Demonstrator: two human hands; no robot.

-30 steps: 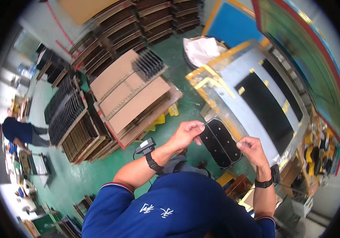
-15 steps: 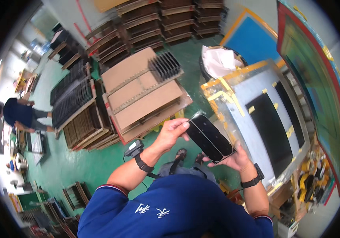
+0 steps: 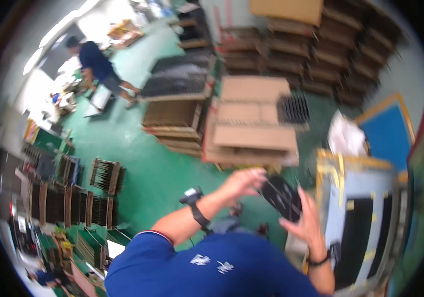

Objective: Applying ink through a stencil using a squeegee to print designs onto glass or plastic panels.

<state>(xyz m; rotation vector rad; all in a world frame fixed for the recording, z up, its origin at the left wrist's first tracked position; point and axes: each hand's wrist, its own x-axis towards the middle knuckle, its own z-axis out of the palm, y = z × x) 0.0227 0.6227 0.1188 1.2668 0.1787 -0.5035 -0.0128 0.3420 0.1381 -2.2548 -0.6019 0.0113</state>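
A dark glossy panel [image 3: 282, 199], oblong with rounded ends and a thin pale line across it, is held up in front of me, tilted. My left hand [image 3: 245, 184] pinches its upper left end between thumb and fingers. At the opposite end my right hand [image 3: 305, 218] grips its edges, thumb on the near side and fingers along the right. Motion blur smears the panel's surface. Each of my wrists wears a black strap with a small device.
Ahead stands a low stack of brown boards [image 3: 256, 114] with upright black panels [image 3: 293, 109] in slots. On my right is a taped worktable [image 3: 330, 166] bearing black sheets [image 3: 358, 237]. A white bag [image 3: 345, 133] and a blue framed screen [image 3: 387, 132] stand behind it. A person [image 3: 98, 64] walks at far left.
My view has swung left, so the racks and worktable sit farther right in the picture. Both hands still hold the panel, now turned steeper. The person at far left shows more fully.
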